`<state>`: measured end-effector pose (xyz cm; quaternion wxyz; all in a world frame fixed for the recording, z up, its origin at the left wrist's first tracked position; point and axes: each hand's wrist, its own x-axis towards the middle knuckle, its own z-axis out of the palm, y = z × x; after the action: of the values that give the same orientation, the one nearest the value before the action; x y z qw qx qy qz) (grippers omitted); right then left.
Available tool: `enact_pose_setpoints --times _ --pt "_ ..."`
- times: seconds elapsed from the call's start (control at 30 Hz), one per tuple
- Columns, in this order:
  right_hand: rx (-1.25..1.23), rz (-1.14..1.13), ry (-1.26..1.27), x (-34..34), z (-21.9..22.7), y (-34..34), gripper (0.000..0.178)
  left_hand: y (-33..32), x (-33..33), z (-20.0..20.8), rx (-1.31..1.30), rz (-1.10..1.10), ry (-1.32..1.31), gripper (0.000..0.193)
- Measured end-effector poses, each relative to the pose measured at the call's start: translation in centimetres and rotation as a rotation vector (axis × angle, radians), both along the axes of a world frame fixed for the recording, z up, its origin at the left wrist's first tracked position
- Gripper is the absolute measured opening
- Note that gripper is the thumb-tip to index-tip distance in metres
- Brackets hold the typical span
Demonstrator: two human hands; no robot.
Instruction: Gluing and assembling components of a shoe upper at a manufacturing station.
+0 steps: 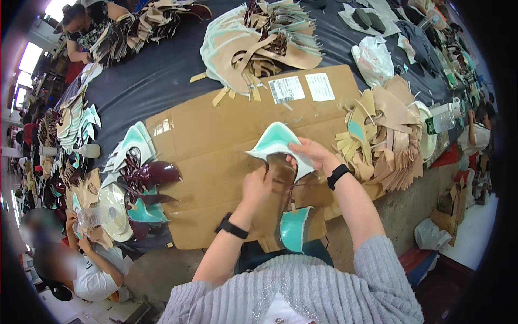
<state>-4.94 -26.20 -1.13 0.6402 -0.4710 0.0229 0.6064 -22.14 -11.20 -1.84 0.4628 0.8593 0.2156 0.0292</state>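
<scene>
Over the cardboard I hold a shoe upper (278, 135) with turquoise lining, white edges and a dark red strip hanging down. My right hand (318, 155) is closed on its right side, thumb on the lining. My left hand (257, 184) is closed at its lower left edge, with the fingertips partly hidden. Below, joined by the dark strip, hangs a second turquoise-lined piece (294, 229) over the cardboard's near edge. Both wrists wear black bands.
The cardboard sheet (205, 178) lies on a dark-covered table (172, 70). Dark red and turquoise uppers (156, 174) lie left, tan leather pieces (396, 140) right, and a large stack of uppers (259, 43) beyond. A plastic bag (373, 59) and bottle (441, 122) are at the right. Co-workers sit left.
</scene>
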Motion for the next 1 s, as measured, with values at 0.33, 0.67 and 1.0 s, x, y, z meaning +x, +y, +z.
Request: enact_pose_setpoints --times 0.33,0.67,1.0 --pt "0.154 0.042 0.046 0.6 0.7 3.4 0.028 -1.6 1.6 1.6 -1.338 0.364 0.224 0.038" --pt "-0.558 0.047 -1.600 0.2 5.7 2.3 0.042 -2.5 -2.1 3.7 0.227 -0.110 0.053 0.034" --pt "-0.825 -1.315 -1.837 10.4 17.6 -26.6 0.045 -3.4 -3.7 0.4 0.356 -0.462 0.130 0.067"
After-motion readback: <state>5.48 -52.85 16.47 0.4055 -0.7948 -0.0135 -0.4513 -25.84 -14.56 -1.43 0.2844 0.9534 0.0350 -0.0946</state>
